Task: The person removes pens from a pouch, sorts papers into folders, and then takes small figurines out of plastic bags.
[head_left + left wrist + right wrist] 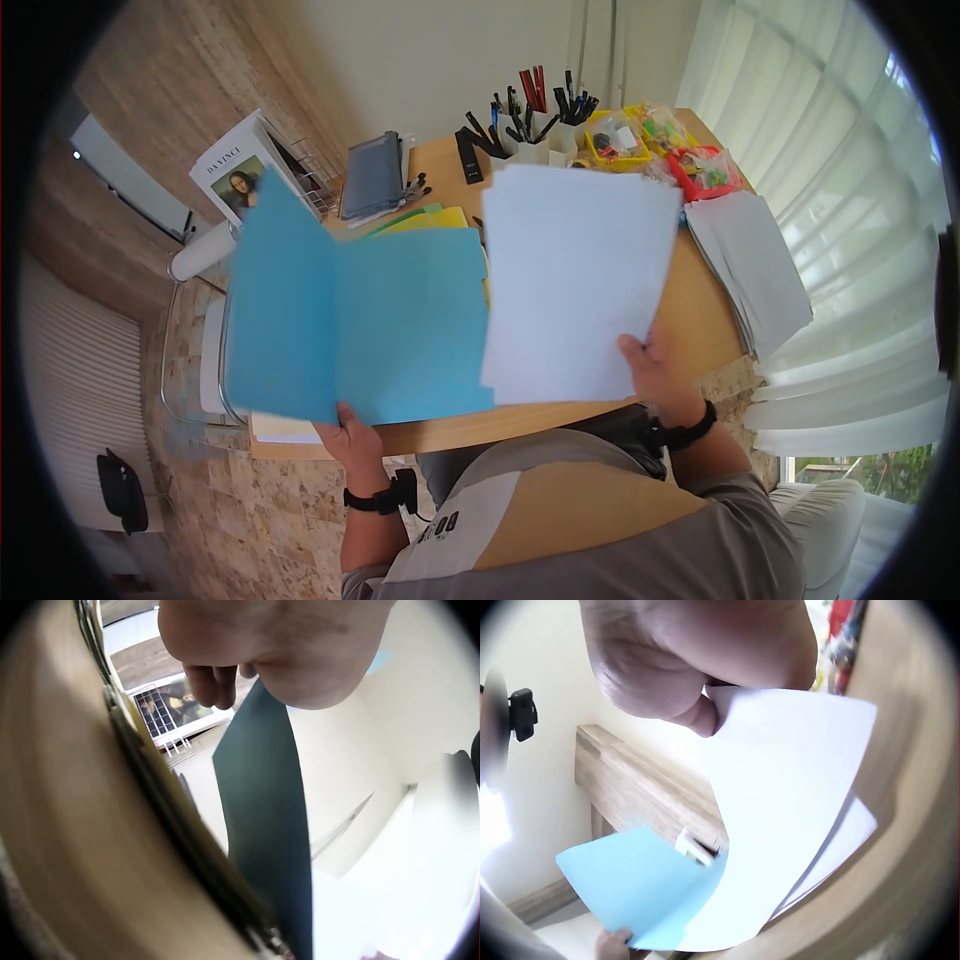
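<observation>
My left hand (352,440) grips an opened light-blue paper folder (410,320) at the lower edge, near its fold. The folder's left flap stands raised and tilted; its right half spreads toward the middle of the table. Between the thumb and fingers of my right hand (662,378) is a small stack of white paper sheets (580,280), pinched at the lower right edge. The sheets' left side overlaps the folder's right edge in the head view. In the right wrist view the white paper (787,765) bends downward from the hand, with the folder (637,877) beyond it.
On the wooden table (700,300), green and yellow folders (440,218) lie behind the blue one. Pen holders (530,150), a yellow basket (618,145) and a red basket (705,172) stand at the back. More white papers (750,260) hang over the right edge. A grey folder pile (374,178) sits back left.
</observation>
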The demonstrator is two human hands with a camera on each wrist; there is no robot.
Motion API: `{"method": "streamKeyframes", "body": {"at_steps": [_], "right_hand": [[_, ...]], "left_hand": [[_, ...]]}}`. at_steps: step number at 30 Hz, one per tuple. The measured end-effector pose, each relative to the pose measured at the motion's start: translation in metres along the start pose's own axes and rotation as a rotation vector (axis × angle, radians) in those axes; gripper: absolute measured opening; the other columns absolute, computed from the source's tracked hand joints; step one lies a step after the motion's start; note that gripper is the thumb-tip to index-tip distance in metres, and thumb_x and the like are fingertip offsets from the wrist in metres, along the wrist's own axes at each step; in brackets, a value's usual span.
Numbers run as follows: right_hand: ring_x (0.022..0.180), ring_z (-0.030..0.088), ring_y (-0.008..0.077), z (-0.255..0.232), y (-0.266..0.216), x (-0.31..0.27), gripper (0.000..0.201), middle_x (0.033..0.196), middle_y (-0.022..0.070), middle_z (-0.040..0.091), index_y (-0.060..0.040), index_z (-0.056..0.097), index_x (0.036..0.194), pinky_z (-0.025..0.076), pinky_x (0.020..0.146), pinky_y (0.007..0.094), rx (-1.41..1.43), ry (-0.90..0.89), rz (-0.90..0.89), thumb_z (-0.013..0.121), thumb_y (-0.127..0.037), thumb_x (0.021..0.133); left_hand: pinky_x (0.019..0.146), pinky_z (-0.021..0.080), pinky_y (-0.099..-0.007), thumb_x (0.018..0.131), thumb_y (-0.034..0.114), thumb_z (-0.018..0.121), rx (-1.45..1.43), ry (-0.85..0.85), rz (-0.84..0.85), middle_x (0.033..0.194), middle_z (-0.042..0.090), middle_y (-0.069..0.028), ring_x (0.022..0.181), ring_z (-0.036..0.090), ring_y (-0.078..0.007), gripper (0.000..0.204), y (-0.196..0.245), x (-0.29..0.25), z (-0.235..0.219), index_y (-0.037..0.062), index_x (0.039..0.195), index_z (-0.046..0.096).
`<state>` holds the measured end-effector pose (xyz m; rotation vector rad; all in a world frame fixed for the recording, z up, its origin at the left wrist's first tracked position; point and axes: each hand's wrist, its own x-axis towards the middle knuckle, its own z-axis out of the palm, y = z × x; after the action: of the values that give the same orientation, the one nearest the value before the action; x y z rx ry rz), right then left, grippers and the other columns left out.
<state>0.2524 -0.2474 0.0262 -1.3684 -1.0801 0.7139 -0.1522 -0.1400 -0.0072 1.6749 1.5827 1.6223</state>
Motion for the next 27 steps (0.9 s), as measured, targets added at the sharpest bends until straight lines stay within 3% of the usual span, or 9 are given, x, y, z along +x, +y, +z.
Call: {"method": "streamKeyframes", "body": {"at_steps": [3, 10, 11, 14, 17, 19, 22, 23, 27], "right_hand": [[0.107, 0.055, 0.0151, -0.058, -0.01, 0.004, 0.039, 0.122, 0.0087, 0.059, 0.0023, 0.045, 0.134, 0.044, 0.095, 0.0307, 0.009, 0.156, -0.073, 0.051, -0.001, 0.095], [0.117, 0.051, 0.0184, -0.192, -0.059, 0.003, 0.041, 0.126, 0.0109, 0.055, 0.0036, 0.042, 0.134, 0.038, 0.104, 0.0345, -0.141, 0.417, -0.166, 0.048, -0.004, 0.094], [0.117, 0.051, 0.019, -0.21, -0.074, 0.002, 0.042, 0.125, 0.0114, 0.055, 0.0041, 0.042, 0.133, 0.037, 0.104, 0.035, -0.32, 0.461, -0.199, 0.049, -0.005, 0.094], [0.117, 0.052, 0.0197, -0.272, -0.078, 0.008, 0.042, 0.127, 0.0125, 0.055, 0.0035, 0.042, 0.134, 0.038, 0.104, 0.0343, -0.258, 0.614, -0.192, 0.048, -0.003, 0.094], [0.112, 0.056, 0.0204, -0.337, -0.051, 0.019, 0.041, 0.125, 0.0138, 0.057, 0.0035, 0.043, 0.134, 0.043, 0.1, 0.0338, -0.06, 0.504, -0.128, 0.048, -0.001, 0.093], [0.106, 0.061, 0.0204, -0.364, -0.026, 0.025, 0.04, 0.121, 0.0135, 0.062, 0.0032, 0.047, 0.133, 0.047, 0.096, 0.0344, -0.14, 0.403, 0.269, 0.047, 0.002, 0.093], [0.1, 0.064, 0.021, -0.369, 0.001, 0.032, 0.041, 0.112, 0.0135, 0.066, 0.0027, 0.053, 0.129, 0.05, 0.09, 0.0337, -0.399, 0.334, 0.451, 0.052, 0.001, 0.088], [0.099, 0.064, 0.0216, -0.37, 0.005, 0.035, 0.042, 0.11, 0.0142, 0.067, 0.0026, 0.054, 0.128, 0.05, 0.089, 0.0336, -0.601, 0.288, 0.558, 0.055, 0.0, 0.086], [0.098, 0.065, 0.024, -0.35, -0.003, 0.047, 0.045, 0.108, 0.0161, 0.067, 0.0027, 0.055, 0.127, 0.05, 0.087, 0.0338, -0.749, 0.256, 0.562, 0.058, -0.003, 0.083]], "left_hand": [[0.095, 0.047, -0.0361, 0.094, -0.005, 0.042, 0.249, -0.055, 0.114, 0.12, 0.058, -0.0154, 0.109, 0.058, -0.0285, 0.032, 0.001, -0.004, 0.005, -0.0002, 0.121, 0.058], [0.095, 0.046, -0.0399, 0.085, -0.005, 0.052, 0.233, -0.202, 0.238, 0.123, 0.056, -0.0189, 0.11, 0.058, -0.0343, 0.027, -0.009, 0.0, 0.001, -0.0009, 0.108, 0.066], [0.097, 0.045, -0.0412, 0.082, -0.004, 0.055, 0.267, -0.301, 0.255, 0.124, 0.055, -0.0195, 0.112, 0.057, -0.0357, 0.028, -0.002, 0.002, -0.003, -0.0019, 0.108, 0.065], [0.099, 0.043, -0.0436, 0.077, -0.001, 0.061, 0.303, -0.5, 0.279, 0.126, 0.054, -0.0204, 0.115, 0.054, -0.0375, 0.032, 0.009, 0.004, -0.001, -0.0037, 0.109, 0.064], [0.101, 0.041, -0.0458, 0.075, 0.006, 0.068, 0.363, -0.607, 0.257, 0.129, 0.052, -0.0212, 0.12, 0.049, -0.0385, 0.036, 0.017, 0.006, -0.004, -0.005, 0.109, 0.063], [0.102, 0.04, -0.0467, 0.074, 0.011, 0.073, 0.381, -0.638, 0.22, 0.13, 0.051, -0.0216, 0.122, 0.047, -0.039, 0.04, 0.019, 0.007, -0.006, -0.0055, 0.108, 0.063], [0.102, 0.039, -0.0501, 0.067, 0.036, 0.083, 0.363, -0.662, 0.313, 0.133, 0.049, -0.0219, 0.122, 0.046, -0.0416, 0.064, 0.014, 0.008, -0.008, -0.0065, 0.11, 0.062], [0.102, 0.039, -0.0501, 0.067, 0.036, 0.083, 0.362, -0.66, 0.31, 0.133, 0.049, -0.0219, 0.122, 0.046, -0.0416, 0.064, 0.013, 0.006, -0.006, -0.0065, 0.11, 0.062], [0.101, 0.04, -0.0484, 0.069, 0.029, 0.082, 0.488, -0.614, 0.209, 0.133, 0.049, -0.0241, 0.121, 0.047, -0.042, 0.06, 0.013, 0.007, -0.004, -0.0065, 0.112, 0.062]]}}
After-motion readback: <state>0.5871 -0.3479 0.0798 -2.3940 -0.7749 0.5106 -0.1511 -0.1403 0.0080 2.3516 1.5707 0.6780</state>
